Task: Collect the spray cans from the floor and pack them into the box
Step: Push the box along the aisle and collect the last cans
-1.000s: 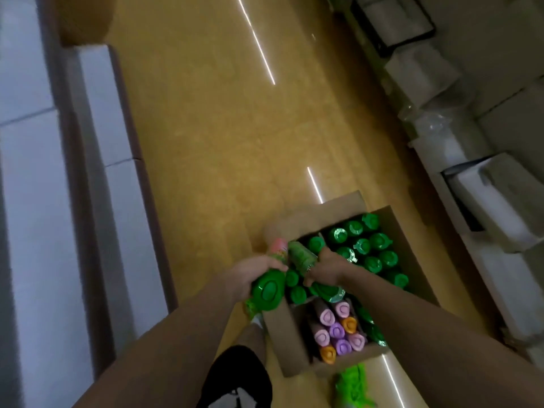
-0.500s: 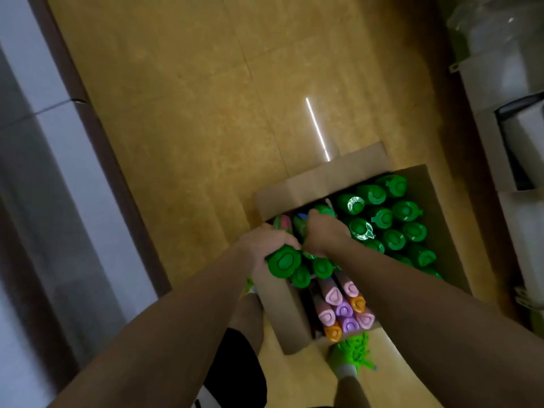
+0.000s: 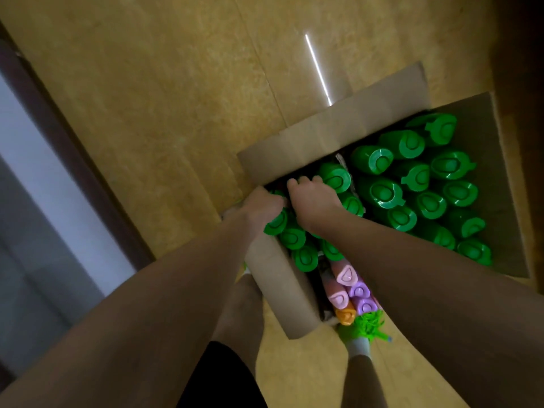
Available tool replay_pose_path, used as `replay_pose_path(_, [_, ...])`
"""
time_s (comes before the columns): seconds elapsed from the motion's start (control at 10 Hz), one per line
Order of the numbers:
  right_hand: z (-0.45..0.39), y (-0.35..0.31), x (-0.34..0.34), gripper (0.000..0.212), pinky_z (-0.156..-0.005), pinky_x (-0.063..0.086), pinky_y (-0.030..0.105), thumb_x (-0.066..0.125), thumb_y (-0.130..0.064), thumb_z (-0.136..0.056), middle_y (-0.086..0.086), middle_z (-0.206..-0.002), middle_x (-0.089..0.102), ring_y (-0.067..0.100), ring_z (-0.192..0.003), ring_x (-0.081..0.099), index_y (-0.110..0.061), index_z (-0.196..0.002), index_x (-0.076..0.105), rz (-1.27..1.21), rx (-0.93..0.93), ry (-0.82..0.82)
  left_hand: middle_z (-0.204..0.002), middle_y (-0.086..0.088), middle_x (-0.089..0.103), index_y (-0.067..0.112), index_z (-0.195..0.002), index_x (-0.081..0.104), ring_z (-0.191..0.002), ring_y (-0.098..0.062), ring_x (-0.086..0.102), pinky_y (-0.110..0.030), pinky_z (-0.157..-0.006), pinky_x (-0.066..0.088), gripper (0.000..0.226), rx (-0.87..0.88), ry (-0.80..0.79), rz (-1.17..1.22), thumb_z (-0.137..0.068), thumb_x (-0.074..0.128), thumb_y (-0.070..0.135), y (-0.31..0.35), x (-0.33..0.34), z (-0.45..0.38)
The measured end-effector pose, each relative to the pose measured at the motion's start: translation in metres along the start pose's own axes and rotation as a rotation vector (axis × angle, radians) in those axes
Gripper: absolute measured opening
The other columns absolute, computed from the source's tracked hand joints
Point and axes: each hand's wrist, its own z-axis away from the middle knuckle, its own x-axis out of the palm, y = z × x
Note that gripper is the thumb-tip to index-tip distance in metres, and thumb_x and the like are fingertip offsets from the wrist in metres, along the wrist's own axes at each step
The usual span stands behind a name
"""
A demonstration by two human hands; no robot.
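Note:
An open cardboard box [image 3: 338,125] stands on the floor, packed with several upright green-capped spray cans [image 3: 382,192] and a few pink, purple and orange-capped cans [image 3: 347,275] at its near end. My left hand [image 3: 259,207] grips a green-capped can [image 3: 276,225] at the box's left corner, its body down inside the box. My right hand [image 3: 312,201] is beside it, fingers curled down over another can among the green caps; that can is mostly hidden under the hand.
The box's left flap [image 3: 282,293] hangs outward by my legs. A green slipper [image 3: 368,322] sits at the box's near edge. Tan floor [image 3: 176,83] stretches ahead; a pale wall with a dark skirting [image 3: 59,128] runs along the left.
Both hands have pushed their cans lower into the box's left corner. The camera has tilted down and closer to the box.

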Motion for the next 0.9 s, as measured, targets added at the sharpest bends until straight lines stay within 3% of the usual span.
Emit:
replay_pose_path(0.1, [-0.01,0.0,0.011,0.041,-0.084,0.049,0.044,0.055,-0.006,-0.088,0.017,-0.127,0.05,0.037,-0.116,0.049,-0.008,-0.128,0.045,0.018,0.013,0.011,-0.132,-0.02,0.06,-0.001,-0.131,0.057,-0.121,-0.035,0.058,-0.039,-0.098,0.049,0.039,0.017,-0.018,-0.007,-0.099,0.056,0.022,-0.002,0.005,-0.013])
replay_pose_path(0.2, [-0.013,0.001,0.017,0.042,-0.083,0.049,0.044,0.056,-0.007,-0.088,0.017,-0.127,0.048,0.037,-0.115,0.049,-0.008,-0.128,0.046,0.016,0.022,0.021,-0.14,-0.017,0.054,0.003,-0.139,0.05,-0.126,-0.033,0.054,-0.035,-0.079,0.053,0.042,0.007,-0.055,-0.009,-0.102,0.051,0.023,-0.005,0.011,-0.016])
replay_pose_path(0.3, [-0.009,0.003,0.019,0.048,-0.086,0.05,0.046,0.059,-0.007,-0.085,0.016,-0.127,0.045,0.037,-0.115,0.048,-0.008,-0.13,0.044,-0.032,0.019,0.001,-0.146,-0.012,0.049,0.011,-0.147,0.041,-0.128,-0.03,0.053,-0.027,-0.051,0.04,0.048,-0.027,-0.057,0.055,-0.103,0.05,0.027,-0.003,0.012,-0.003])
replay_pose_path(0.4, [0.005,0.006,0.012,0.056,-0.09,0.051,0.049,0.062,-0.007,-0.082,0.017,-0.129,0.043,0.039,-0.116,0.049,-0.009,-0.134,0.042,-0.075,-0.005,-0.002,-0.147,-0.012,0.047,0.011,-0.147,0.04,-0.131,-0.03,0.05,-0.025,-0.052,0.037,0.046,-0.027,-0.061,0.112,-0.104,0.049,0.022,-0.002,0.006,0.016])
replay_pose_path(0.5, [0.028,0.008,-0.003,0.057,-0.089,0.051,0.046,0.066,-0.012,-0.081,0.017,-0.128,0.046,0.04,-0.115,0.051,-0.01,-0.133,0.042,-0.08,0.004,0.001,-0.145,-0.011,0.049,0.007,-0.145,0.044,-0.12,-0.029,0.054,-0.032,-0.065,0.05,0.044,0.036,-0.055,0.096,-0.103,0.05,0.019,0.001,0.001,0.037])
replay_pose_path(0.6, [0.055,0.008,-0.019,0.054,-0.089,0.048,0.044,0.066,-0.018,-0.082,0.016,-0.127,0.049,0.039,-0.117,0.052,-0.011,-0.131,0.044,-0.079,0.016,0.04,-0.138,-0.014,0.056,0.005,-0.138,0.053,-0.099,-0.022,0.051,-0.038,-0.085,0.051,0.041,0.105,-0.007,0.127,-0.1,0.055,0.022,0.008,-0.003,0.065])
replay_pose_path(0.7, [0.089,0.009,-0.039,0.059,-0.093,0.047,0.043,0.064,-0.018,-0.084,0.016,-0.129,0.051,0.039,-0.121,0.051,-0.011,-0.138,0.043,-0.099,0.019,0.077,-0.122,-0.002,0.06,0.009,-0.132,0.057,-0.108,-0.024,0.056,-0.034,-0.086,0.045,0.038,0.182,0.083,0.121,-0.1,0.056,0.03,0.016,-0.004,0.1])
replay_pose_path(0.8, [0.132,0.007,-0.054,0.062,-0.093,0.047,0.042,0.067,-0.024,-0.084,0.016,-0.132,0.051,0.039,-0.122,0.05,-0.012,-0.14,0.042,-0.1,0.009,0.099,-0.141,-0.009,0.053,0.011,-0.142,0.048,-0.127,-0.028,0.05,-0.03,-0.094,0.039,0.047,0.234,0.122,0.11,-0.1,0.055,0.032,0.018,0.002,0.138])
replay_pose_path(0.9, [0.173,0.01,-0.075,0.062,-0.093,0.049,0.044,0.069,-0.024,-0.08,0.014,-0.131,0.052,0.038,-0.123,0.049,-0.015,-0.136,0.045,-0.094,-0.002,0.177,-0.15,-0.013,0.043,0.007,-0.149,0.037,-0.118,-0.021,0.047,-0.028,-0.088,0.036,0.053,0.293,0.141,0.111,-0.102,0.053,0.025,0.022,0.008,0.188])
